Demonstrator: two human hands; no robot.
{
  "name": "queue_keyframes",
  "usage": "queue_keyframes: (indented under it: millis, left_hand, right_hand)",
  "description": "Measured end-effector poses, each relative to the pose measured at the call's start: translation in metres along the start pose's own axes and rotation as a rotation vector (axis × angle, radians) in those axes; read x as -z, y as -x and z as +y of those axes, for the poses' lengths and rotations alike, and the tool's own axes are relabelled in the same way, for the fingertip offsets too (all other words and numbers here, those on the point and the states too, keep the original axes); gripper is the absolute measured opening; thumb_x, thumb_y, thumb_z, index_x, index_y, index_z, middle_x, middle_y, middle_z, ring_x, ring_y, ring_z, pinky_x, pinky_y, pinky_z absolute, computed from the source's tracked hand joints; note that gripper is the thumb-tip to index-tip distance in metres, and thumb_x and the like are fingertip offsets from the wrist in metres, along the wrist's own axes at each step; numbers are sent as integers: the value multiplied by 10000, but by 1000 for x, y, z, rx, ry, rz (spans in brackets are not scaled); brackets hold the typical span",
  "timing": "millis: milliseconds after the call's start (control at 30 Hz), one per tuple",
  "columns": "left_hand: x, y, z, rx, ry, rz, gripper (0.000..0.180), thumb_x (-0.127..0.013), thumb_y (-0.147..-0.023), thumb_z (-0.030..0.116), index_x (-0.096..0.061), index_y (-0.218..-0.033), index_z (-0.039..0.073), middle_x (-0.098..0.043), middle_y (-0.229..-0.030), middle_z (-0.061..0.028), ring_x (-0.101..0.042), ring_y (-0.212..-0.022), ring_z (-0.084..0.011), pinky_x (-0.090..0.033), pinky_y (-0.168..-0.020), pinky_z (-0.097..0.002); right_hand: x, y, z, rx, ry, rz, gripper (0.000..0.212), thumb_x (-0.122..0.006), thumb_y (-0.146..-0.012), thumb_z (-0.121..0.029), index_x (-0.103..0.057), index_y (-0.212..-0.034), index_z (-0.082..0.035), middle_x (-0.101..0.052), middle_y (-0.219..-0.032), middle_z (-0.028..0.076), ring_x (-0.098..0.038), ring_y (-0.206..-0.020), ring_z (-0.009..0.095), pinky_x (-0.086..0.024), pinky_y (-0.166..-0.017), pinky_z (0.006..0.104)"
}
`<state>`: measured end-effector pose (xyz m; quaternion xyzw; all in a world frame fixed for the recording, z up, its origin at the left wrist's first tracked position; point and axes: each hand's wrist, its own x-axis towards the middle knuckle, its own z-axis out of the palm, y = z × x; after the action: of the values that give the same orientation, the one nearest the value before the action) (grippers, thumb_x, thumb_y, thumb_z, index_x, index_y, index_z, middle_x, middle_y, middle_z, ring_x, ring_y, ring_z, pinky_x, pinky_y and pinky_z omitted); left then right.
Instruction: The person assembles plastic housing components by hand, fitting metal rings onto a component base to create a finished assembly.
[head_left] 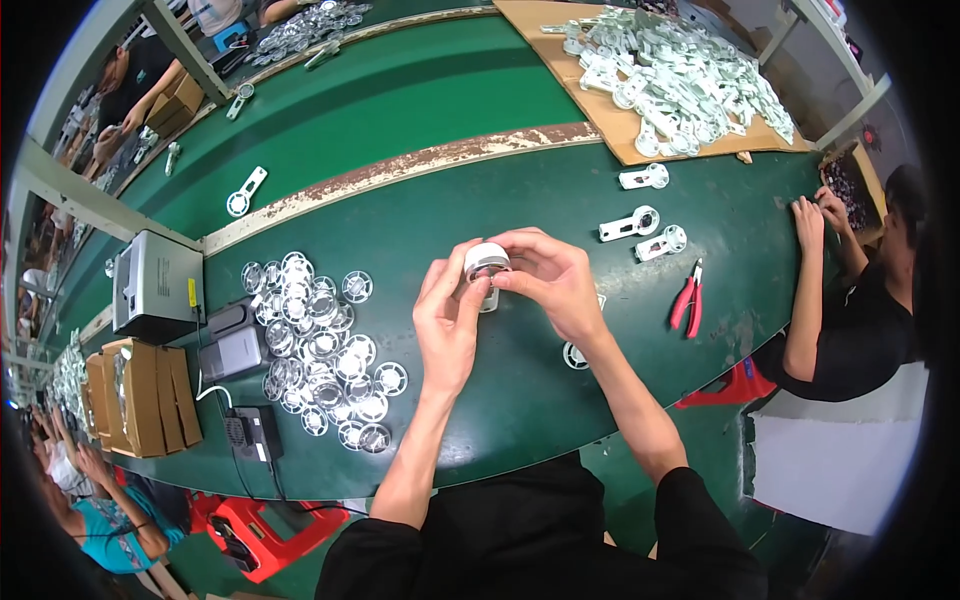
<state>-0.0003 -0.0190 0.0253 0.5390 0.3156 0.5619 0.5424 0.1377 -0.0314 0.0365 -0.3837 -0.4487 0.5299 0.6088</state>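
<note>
Both my hands are closed round a white handheld-fan housing [487, 256], held up over the middle of the green table [520, 400]. My left hand [446, 325] grips the left side of its round head, the thumb on the near rim. On the opposite side, my right hand [558, 283] pinches it with thumb and fingers. Part of a short handle shows below the thumbs. Beneath my right forearm lies a round spoked white part [575, 355], partly hidden. A loose heap of round silver and white fan grilles [322, 335] spreads left of my left hand.
Red-handled pliers [688, 303] and several white fan housings [630, 223] lie to the right. Beyond them, more housings are piled on a cardboard sheet [622, 140]. A grey metal box [158, 285], cardboard box [140, 395] and black adapter [254, 433] stand left. A co-worker [850, 320] sits right.
</note>
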Motion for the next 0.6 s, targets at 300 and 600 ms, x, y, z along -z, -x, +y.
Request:
queue_keyframes:
  millis: [300,600]
  left_hand:
    - [4,3,7,-22,-37,-61,314,-561,-863,-59,-577,-1176,-49,-517,-995,-57,-533,-878,-123,-466,-778,-239]
    - [-4,0,4,124,295,-2,282,-556,-906,45,-586,-1176,-30,-511,-1094,-74,-503,-1071,-157,-422,-899,-277]
  right_hand:
    - [1,2,0,189,124,-40,256,-646,-798,58,-589,-1047,71,-551,-1068,109,-596,-968,198,-506,-859,321]
    - [4,-3,1,130,90,-57,327,-652,-766,95,-578,-1084,63,-490,-1106,104,-537,-1044,204,-466,-927,342]
